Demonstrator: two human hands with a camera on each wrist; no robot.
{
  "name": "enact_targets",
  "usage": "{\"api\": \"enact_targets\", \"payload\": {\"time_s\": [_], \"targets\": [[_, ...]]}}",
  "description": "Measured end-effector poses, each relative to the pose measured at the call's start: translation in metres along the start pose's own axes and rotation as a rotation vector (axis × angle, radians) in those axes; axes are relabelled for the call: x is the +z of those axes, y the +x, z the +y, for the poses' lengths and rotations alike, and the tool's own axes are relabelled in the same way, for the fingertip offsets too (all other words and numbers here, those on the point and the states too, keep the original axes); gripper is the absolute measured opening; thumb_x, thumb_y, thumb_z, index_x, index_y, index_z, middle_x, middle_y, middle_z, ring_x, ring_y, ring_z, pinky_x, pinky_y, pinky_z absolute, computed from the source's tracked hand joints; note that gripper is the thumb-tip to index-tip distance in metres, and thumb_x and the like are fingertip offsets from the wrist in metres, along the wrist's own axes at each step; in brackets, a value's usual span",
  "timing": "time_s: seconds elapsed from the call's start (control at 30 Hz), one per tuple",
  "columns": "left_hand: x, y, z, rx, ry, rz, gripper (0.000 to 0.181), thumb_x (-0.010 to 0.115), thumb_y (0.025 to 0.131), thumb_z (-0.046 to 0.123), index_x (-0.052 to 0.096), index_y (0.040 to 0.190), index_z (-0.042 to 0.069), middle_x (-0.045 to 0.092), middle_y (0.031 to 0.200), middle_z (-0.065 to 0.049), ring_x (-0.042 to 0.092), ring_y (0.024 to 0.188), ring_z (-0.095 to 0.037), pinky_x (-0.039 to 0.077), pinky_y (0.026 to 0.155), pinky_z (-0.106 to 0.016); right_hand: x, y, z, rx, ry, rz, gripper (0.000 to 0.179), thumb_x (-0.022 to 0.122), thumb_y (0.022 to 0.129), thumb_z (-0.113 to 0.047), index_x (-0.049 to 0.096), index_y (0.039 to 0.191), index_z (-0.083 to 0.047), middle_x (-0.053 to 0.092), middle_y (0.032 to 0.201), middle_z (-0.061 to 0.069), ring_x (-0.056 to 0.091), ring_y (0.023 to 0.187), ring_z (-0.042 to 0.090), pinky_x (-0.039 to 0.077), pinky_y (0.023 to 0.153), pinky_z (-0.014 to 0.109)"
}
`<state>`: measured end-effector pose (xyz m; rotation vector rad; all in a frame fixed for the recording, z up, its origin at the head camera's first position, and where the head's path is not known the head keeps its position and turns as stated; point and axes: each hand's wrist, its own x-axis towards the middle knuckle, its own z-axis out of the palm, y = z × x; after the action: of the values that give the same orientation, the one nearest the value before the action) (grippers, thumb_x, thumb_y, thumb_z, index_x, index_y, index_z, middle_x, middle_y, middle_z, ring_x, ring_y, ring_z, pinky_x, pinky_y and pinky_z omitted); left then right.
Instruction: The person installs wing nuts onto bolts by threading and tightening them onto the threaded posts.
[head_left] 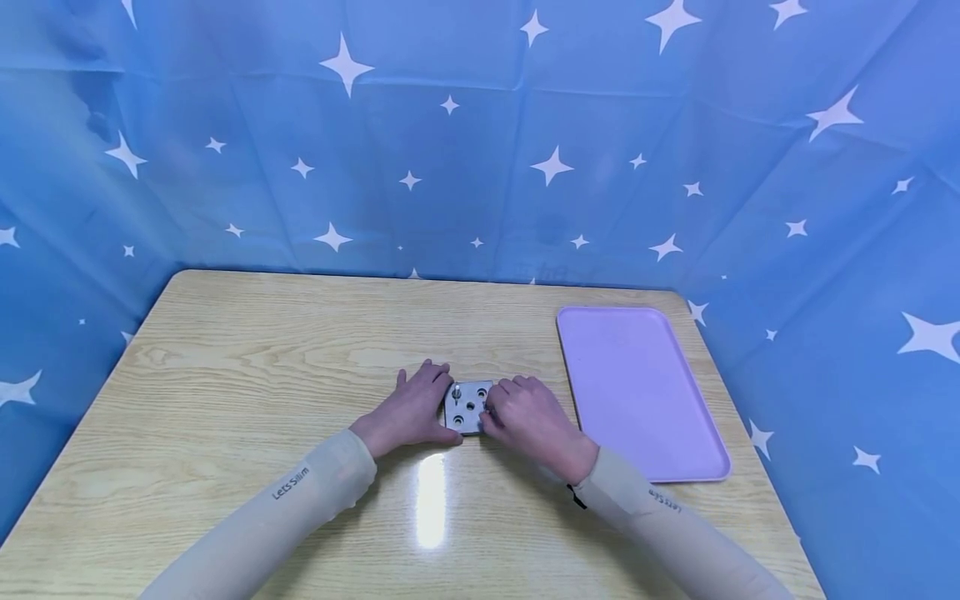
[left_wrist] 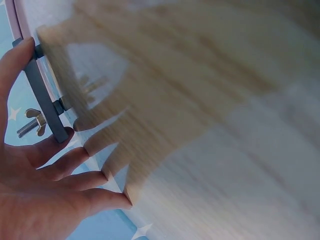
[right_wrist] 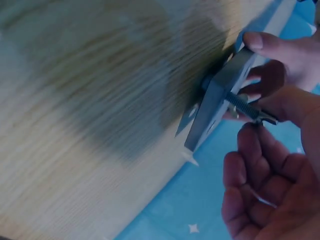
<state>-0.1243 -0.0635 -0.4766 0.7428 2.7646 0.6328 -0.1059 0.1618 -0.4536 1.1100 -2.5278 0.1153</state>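
Observation:
A square grey metal plate [head_left: 474,422] with several round holes lies in the middle of the table. My left hand [head_left: 417,410] grips it by two opposite edges, thumb at the near side and index finger at the far side. A brass-coloured wing bolt [left_wrist: 36,122] stands upright in the plate's far left hole. At the plate's right side, my right hand [head_left: 531,423] pinches a second wing bolt [right_wrist: 243,105] by its wings, between thumb and index finger. Its threaded shank meets the plate near a corner; how deep it sits is hidden. Small dark feet show under the plate [left_wrist: 45,95].
A shallow purple tray [head_left: 637,392] lies at the right of the wooden table [head_left: 300,333], just beyond my right forearm. A blue curtain [head_left: 450,167] with white stars hangs behind the table and along its sides.

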Motion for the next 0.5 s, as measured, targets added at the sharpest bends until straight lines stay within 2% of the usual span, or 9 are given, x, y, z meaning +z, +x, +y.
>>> {"api": "enact_targets", "payload": {"time_s": [0.07,0.17,0.23,0.3,0.4,0.5], "targets": [[0.000,0.000,0.000,-0.003,0.007,-0.004,0.095,0.091,0.073,0.051,0.054,0.141,-0.005,0.042,0.157,-0.024,0.033,0.147,-0.049,0.027,0.109,-0.077,-0.003,0.000,-0.001,0.023,-0.011,-0.040,0.025,0.079,0.087,-0.032,0.068,0.082,-0.010,0.063,0.073,0.000,0.052,0.062,0.017,0.045,0.058,0.032],[0.000,0.000,0.001,-0.009,0.011,-0.016,0.096,0.090,0.074,0.052,0.053,0.142,-0.004,0.041,0.158,-0.023,0.032,0.148,-0.049,0.027,0.110,-0.076,-0.012,0.000,0.002,0.009,-0.008,-0.119,0.038,0.079,0.088,-0.043,0.073,0.103,-0.008,0.072,0.092,0.004,0.064,0.081,0.022,0.052,0.072,0.037],[0.000,0.000,0.001,-0.012,0.012,-0.019,0.095,0.090,0.075,0.052,0.053,0.142,-0.004,0.040,0.158,-0.023,0.031,0.148,-0.048,0.027,0.111,-0.076,-0.020,0.001,0.006,-0.054,0.012,-0.181,0.048,0.081,0.087,-0.041,0.071,0.121,-0.009,0.073,0.113,0.005,0.066,0.102,0.025,0.053,0.084,0.042],[-0.001,0.001,0.001,-0.013,0.009,-0.020,0.093,0.090,0.075,0.051,0.054,0.142,-0.003,0.041,0.158,-0.023,0.031,0.149,-0.048,0.026,0.110,-0.076,-0.026,0.002,0.011,-0.151,0.029,-0.230,0.050,0.084,0.087,-0.031,0.068,0.131,-0.013,0.069,0.129,0.002,0.063,0.118,0.025,0.051,0.092,0.045],[-0.001,0.001,0.001,-0.014,0.012,-0.023,0.091,0.089,0.076,0.052,0.055,0.141,-0.002,0.041,0.157,-0.023,0.031,0.148,-0.048,0.027,0.110,-0.076,-0.031,0.004,0.018,-0.305,0.004,-0.261,0.044,0.084,0.087,-0.016,0.070,0.129,-0.019,0.065,0.137,-0.004,0.059,0.126,0.021,0.050,0.094,0.044],[-0.002,0.001,0.002,-0.013,0.007,-0.023,0.090,0.089,0.075,0.052,0.055,0.140,-0.001,0.042,0.157,-0.023,0.032,0.148,-0.048,0.027,0.110,-0.076,-0.031,0.005,0.021,-0.377,-0.060,-0.250,0.033,0.080,0.090,-0.014,0.073,0.122,-0.021,0.068,0.133,-0.008,0.060,0.125,0.018,0.051,0.092,0.042]]}}
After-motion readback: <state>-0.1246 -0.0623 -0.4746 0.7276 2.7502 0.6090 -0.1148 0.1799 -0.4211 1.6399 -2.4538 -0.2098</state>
